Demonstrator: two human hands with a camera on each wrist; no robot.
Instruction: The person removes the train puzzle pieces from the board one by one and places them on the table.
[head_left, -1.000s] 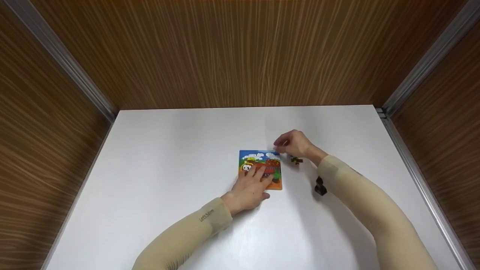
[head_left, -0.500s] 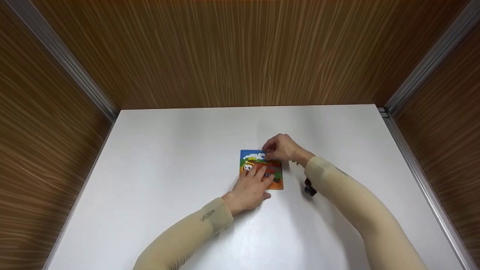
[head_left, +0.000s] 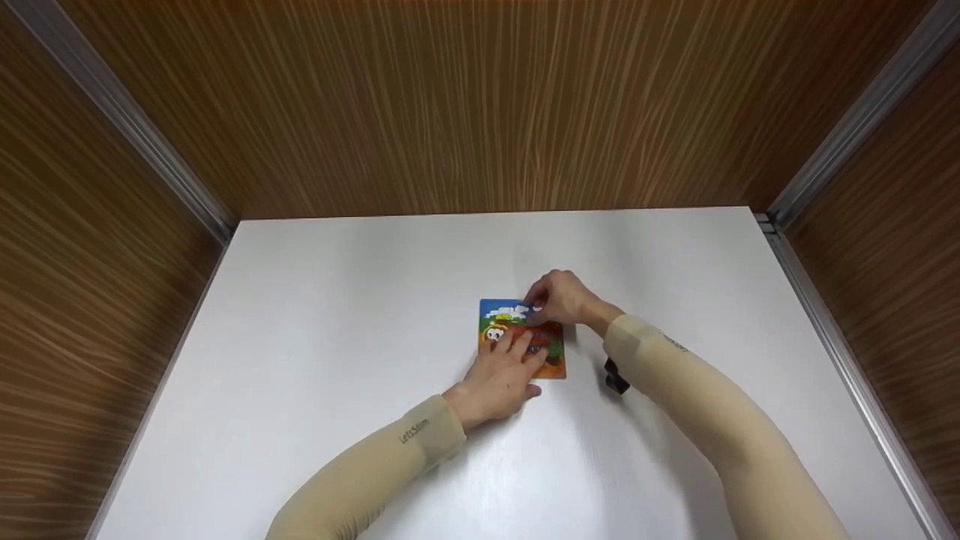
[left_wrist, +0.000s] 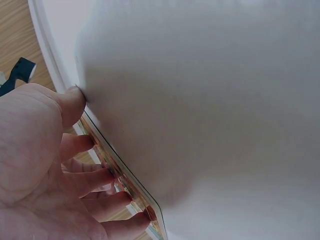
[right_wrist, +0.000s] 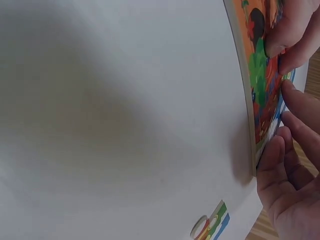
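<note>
A small jigsaw puzzle point(head_left: 557, 367) with a bright cartoon picture lies flat on the white table. My left hand point(head_left: 499, 379) rests on its lower part with the fingers spread. The thumb point(left_wrist: 74, 102) touches the table beside the puzzle's near edge in the left wrist view. At the upper right of the picture, my right hand point(head_left: 562, 296) has bent fingers and thumb around a puzzle piece, which they mostly hide. A loose puzzle piece point(right_wrist: 215, 222) lies on the table next to the puzzle in the right wrist view. In the head view my right wrist covers that piece.
A small black object point(head_left: 616, 377) lies on the table, partly under my right sleeve point(head_left: 690, 390). Wood-grain panels point(head_left: 480, 105) with metal rails point(head_left: 135, 120) enclose the white table point(head_left: 337, 300) at the back and sides.
My right hand has moved left and slightly down, from the puzzle's top right corner onto its upper part. The left hand stays in place. The loose piece has become hidden behind my right wrist.
</note>
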